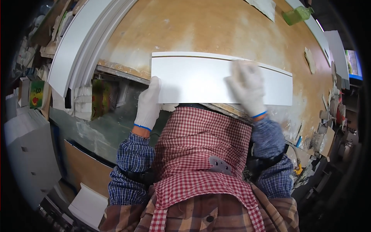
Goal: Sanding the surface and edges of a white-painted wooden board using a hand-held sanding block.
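A long white panel (193,79) lies crosswise in front of me at the table's near edge, a thin groove running along its far side. My left hand (149,101), in a white knit glove, grips the panel's left end, its thumb by the edge and fingers reaching underneath. Over the right half of the panel is my gloved right hand (247,83). Motion smears its fingers, and whether anything is under them I cannot make out.
The tan worktable (162,27) has whitish dust smears. Long white mouldings (98,36) lie along its left side. A green bottle (296,15) lies at the far right. A yellow-handled tool (298,168) is near my right elbow; stacked white boards (29,143) stand left.
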Motion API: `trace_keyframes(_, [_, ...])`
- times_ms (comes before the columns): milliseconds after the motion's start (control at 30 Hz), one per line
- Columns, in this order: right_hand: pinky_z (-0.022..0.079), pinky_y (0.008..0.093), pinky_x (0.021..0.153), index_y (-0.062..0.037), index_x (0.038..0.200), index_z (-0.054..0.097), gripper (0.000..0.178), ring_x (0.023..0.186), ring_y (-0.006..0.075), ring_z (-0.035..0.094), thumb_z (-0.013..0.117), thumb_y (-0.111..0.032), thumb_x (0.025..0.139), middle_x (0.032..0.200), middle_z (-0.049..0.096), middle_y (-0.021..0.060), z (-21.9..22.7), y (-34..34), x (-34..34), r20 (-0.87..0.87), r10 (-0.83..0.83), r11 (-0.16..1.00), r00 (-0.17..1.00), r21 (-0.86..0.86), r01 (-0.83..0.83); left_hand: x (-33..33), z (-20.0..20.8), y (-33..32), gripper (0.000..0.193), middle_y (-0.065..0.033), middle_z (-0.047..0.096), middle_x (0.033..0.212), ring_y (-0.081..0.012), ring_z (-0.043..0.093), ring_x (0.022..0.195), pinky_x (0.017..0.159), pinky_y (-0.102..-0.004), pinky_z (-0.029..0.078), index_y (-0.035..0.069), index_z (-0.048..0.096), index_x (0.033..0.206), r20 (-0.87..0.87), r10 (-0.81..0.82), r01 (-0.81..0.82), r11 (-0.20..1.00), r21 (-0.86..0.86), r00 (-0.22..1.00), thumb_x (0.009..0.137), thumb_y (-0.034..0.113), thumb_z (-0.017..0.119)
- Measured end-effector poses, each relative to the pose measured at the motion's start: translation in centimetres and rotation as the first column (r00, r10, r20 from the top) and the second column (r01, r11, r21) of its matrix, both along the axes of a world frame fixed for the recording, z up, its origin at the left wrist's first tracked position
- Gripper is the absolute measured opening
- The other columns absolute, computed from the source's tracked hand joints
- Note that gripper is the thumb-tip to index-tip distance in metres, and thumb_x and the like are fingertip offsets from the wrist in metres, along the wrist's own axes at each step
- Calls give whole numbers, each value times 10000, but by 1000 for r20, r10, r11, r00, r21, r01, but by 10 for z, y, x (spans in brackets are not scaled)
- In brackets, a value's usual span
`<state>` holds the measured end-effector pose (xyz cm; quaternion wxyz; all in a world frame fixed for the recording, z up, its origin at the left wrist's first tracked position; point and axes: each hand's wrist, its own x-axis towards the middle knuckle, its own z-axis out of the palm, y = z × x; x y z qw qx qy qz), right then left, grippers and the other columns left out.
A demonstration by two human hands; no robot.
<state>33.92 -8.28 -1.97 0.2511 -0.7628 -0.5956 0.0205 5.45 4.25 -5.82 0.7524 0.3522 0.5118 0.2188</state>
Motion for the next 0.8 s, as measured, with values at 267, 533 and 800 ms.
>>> trace_keyframes(267, [494,465,929,-67,1081,699,264,1088,301,613,726,-190,850,1130,672,114,16,41,-77,186,433,894,882,36,-446,-1,5,1,685,-221,721,1019,-259,746,703,477,-335,617,-177,567,1244,55,65,-59,993,-102,996,1070,484,510])
trace_keyframes(533, [535,404,733,-58,991,692,275,868,278,650,761,-116,731,1036,689,70,3,70,-94,87,507,817,857,267,-511,-2,-7,1,656,-198,735,980,-244,749,699,468,-319,623,-148,589,1225,163,20,2,991,-136,986,1079,485,493])
trace_keyframes(800, [235,585,1213,-28,1307,675,563,1376,385,488,745,-380,874,1380,618,188,5,-1,-9,184,278,956,943,-154,-251,-3,8,0,651,-206,723,842,-242,724,626,486,-324,598,-154,642,1074,176,39,-12,989,-148,984,1060,487,533])
